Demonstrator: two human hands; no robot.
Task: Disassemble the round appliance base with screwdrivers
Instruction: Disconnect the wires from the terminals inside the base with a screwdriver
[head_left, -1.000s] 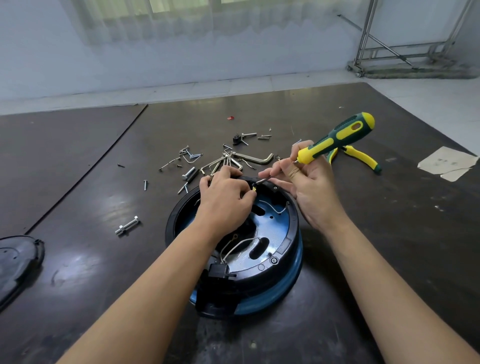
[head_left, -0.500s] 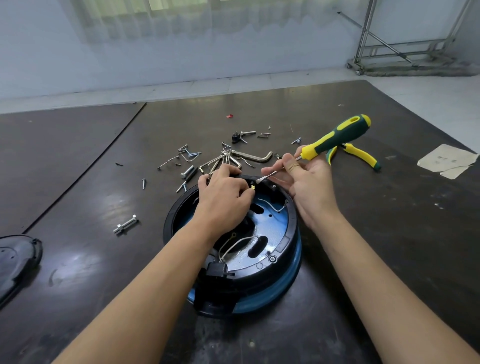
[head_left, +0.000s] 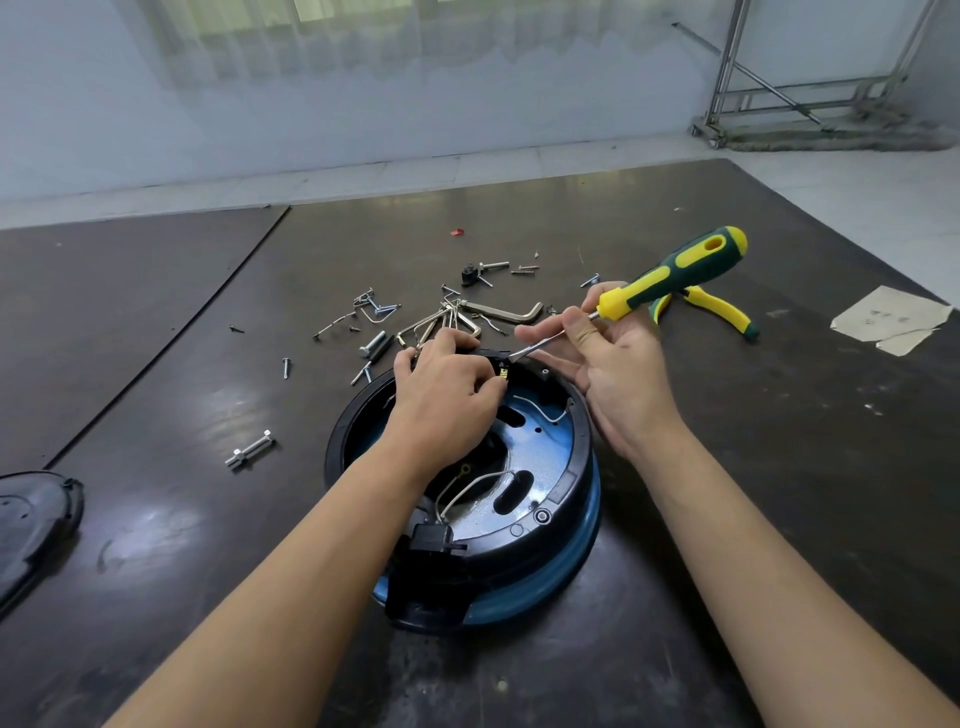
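The round appliance base (head_left: 550, 499), black rim over a blue shell, lies open side up on the dark table, with white wires and a black plug block at its near edge. My left hand (head_left: 441, 395) reaches into its far side and pinches a small yellow part (head_left: 503, 375). My right hand (head_left: 613, 364) holds the green and yellow screwdriver (head_left: 675, 275) by its metal shaft, handle pointing up and right. The tip sits at the base's far rim, just right of my left fingers.
Loose screws, bolts and hex keys (head_left: 467, 317) are scattered behind the base. A long bolt (head_left: 250, 450) lies to the left. Yellow-handled pliers (head_left: 722, 312) and paper scraps (head_left: 893, 319) lie to the right. A black cover (head_left: 31, 514) sits at the left edge.
The screwdriver's tip has lifted out of the base toward the far rim. My right hand has shifted slightly right and up. My left hand stays in place.
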